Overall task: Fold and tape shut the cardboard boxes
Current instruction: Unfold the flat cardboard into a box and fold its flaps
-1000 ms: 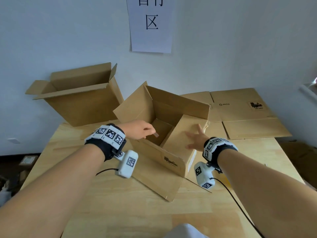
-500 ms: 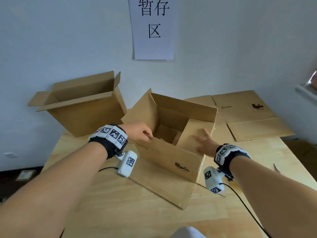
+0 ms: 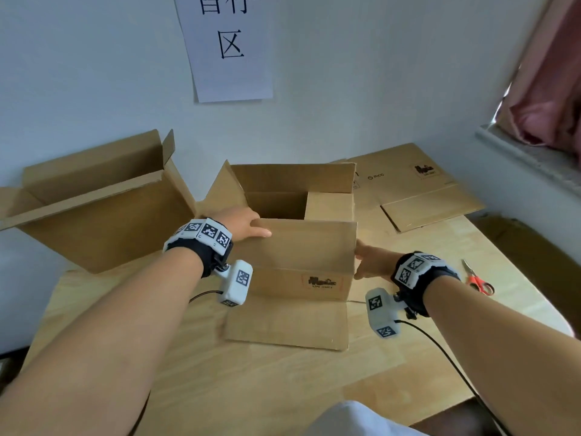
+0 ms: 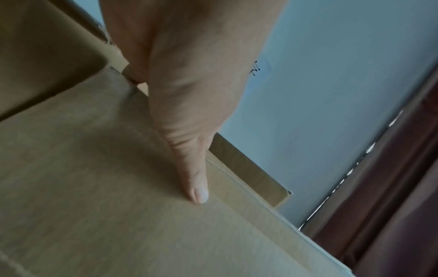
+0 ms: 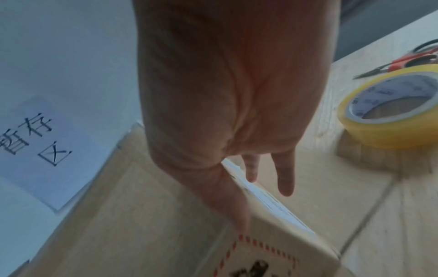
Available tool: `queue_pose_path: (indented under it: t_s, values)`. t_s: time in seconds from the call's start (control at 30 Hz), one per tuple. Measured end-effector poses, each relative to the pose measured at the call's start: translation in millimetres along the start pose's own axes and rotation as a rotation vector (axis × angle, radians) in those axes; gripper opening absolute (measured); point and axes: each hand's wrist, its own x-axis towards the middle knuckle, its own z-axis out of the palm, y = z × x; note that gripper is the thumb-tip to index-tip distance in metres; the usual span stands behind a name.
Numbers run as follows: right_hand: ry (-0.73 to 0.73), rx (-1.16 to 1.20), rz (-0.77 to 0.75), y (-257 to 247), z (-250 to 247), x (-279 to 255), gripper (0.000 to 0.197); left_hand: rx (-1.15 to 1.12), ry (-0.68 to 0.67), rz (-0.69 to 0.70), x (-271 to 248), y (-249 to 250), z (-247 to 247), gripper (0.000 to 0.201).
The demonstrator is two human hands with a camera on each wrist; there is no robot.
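Note:
An open cardboard box (image 3: pixel 298 250) stands mid-table in the head view, its printed long side facing me. Its near bottom flap (image 3: pixel 283 325) lies flat on the table. The right short top flap (image 3: pixel 328 206) is folded inward; the left and far flaps stand up. My left hand (image 3: pixel 248 225) grips the near wall's top left corner, thumb (image 4: pixel 199 187) flat on the outer face and fingers hidden inside. My right hand (image 3: pixel 367 259) clasps the near right corner, thumb on the front and fingers (image 5: pixel 284 176) on the side.
A second open box (image 3: pixel 94 209) sits at the back left. Flattened cardboard (image 3: pixel 418 190) lies at the back right. Red-handled scissors (image 3: pixel 478 280) lie right of my right wrist, and a yellow tape roll (image 5: pixel 388 106) sits near them. A paper sign (image 3: pixel 229 45) hangs on the wall.
The box has turned from a diagonal to square-on with me. My right hand left the folded right flap for the near right corner. My left hand stayed on the near edge.

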Motion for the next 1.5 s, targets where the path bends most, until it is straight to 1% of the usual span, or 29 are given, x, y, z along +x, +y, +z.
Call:
queue_pose_path:
  t_s: [0.07,0.1,0.13,0.17,0.23,0.27,0.33,0.37,0.4,0.43,0.47,0.53,0.6,0.67,0.77,0.83,0.9,0.97,1.0,1.07,1.13,1.17,1.2,1.27,1.33,1.4,1.43,1.5]
  values:
    - [0.003,0.295,0.017,-1.4,3.4,-5.0,0.064,-0.037,0.023,-0.014,2.5,-0.7,3.6,0.06]
    - [0.036,0.437,0.015,-2.0,4.0,-6.6,0.054,-0.056,0.045,-0.015,3.3,-0.3,6.0,0.06]
    - [0.105,0.51,0.015,-2.8,3.6,-6.4,0.045,-0.072,0.062,-0.019,3.6,1.2,8.3,0.059]
    - [0.199,0.513,0.024,-3.2,2.8,-5.1,0.039,-0.087,0.083,-0.02,4.6,2.8,11.2,0.059]
    - [0.404,0.387,0.023,-4.6,0.4,0.5,0.036,-0.102,0.114,-0.025,6.8,4.1,17.4,0.057]
    - [0.521,0.292,-0.008,-6.2,0.2,2.5,0.033,-0.1,0.121,-0.033,7.6,4.1,20.1,0.056]
    - [0.82,0.097,-0.129,-11.9,-0.3,2.9,0.026,-0.098,0.143,-0.056,9.6,0.7,26.4,0.059]
    - [0.944,0.024,-0.214,-17.2,0.0,2.9,0.024,-0.103,0.164,-0.067,10.1,-1.7,29.2,0.059]
    - [1.008,-0.042,-0.305,-25.3,1.0,2.1,0.022,-0.105,0.191,-0.075,9.8,-4.2,31.4,0.06]
    - [0.991,-0.114,-0.382,-33.3,3.0,2.3,0.021,-0.101,0.222,-0.08,9.8,-7.1,33.6,0.058]
    - [0.924,-0.198,-0.428,-41.2,6.3,3.7,0.022,-0.099,0.251,-0.078,8.9,-9.1,34.9,0.055]
    - [0.781,-0.375,-0.415,-49.3,17.4,12.6,0.031,-0.117,0.294,-0.053,7.4,-12.5,36.9,0.046]
    - [0.722,-0.436,-0.377,-51.7,29.1,20.1,0.042,-0.12,0.31,-0.038,5.3,-17.2,40.2,0.042]
    - [0.66,-0.426,-0.345,-51.8,37.3,24.6,0.05,-0.056,0.291,-0.062,3.1,-26.1,46.6,0.049]
    - [0.49,-0.539,-0.271,-46.6,40.5,31.3,0.059,-0.009,0.246,-0.081,-1.3,-42.0,58.3,0.058]
    - [0.387,-0.611,-0.238,-44.2,40.0,33.2,0.065,-0.017,0.28,-0.089,-6.7,-50.1,64.8,0.06]
    - [0.323,-0.663,-0.194,-45.4,38.7,35.3,0.068,-0.002,0.374,-0.147,-14.1,-55.3,67.0,0.066]
    - [0.268,-0.684,-0.132,-52.8,35.4,38.9,0.064,0.023,0.486,-0.238,-20.6,-59.0,65.3,0.072]
    - [0.241,-0.681,-0.101,-57.6,33.7,41.2,0.061,0.0,0.539,-0.282,-23.3,-60.8,63.3,0.073]
    - [0.215,-0.671,-0.037,-66.1,30.4,44.3,0.056,-0.141,0.584,-0.357,-27.0,-63.8,56.9,0.078]
    - [0.21,-0.679,0.005,-73.3,28.1,43.7,0.049,-0.266,0.536,-0.424,-28.2,-68.1,47.8,0.085]
    - [0.21,-0.69,0.019,-75.9,27.6,43.6,0.045,-0.309,0.505,-0.427,-29.1,-68.7,42.2,0.086]
    - [0.214,-0.701,0.025,-77.2,27.4,44.3,0.042,-0.335,0.479,-0.399,-29.4,-68.5,38.5,0.085]
    - [0.22,-0.705,0.043,-79.5,27.4,47.2,0.041,-0.329,0.45,-0.302,-27.6,-64.8,37.3,0.08]
    - [0.214,-0.709,0.071,-84.1,27.0,48.6,0.042,-0.253,0.415,-0.211,-24.5,-54.9,39.6,0.073]
    - [0.182,-0.755,0.11,-89.2,25.3,48.4,0.045,-0.12,0.381,-0.19,-21.4,-44.0,40.6,0.071]
    - [0.163,-0.784,0.126,-91.2,24.9,47.9,0.046,0.002,0.379,-0.199,-19.6,-40.2,41.1,0.07]
    - [0.141,-0.83,0.139,-95.2,24.7,46.4,0.048,0.35,0.334,-0.216,-18.5,-32.7,41.4,0.067]
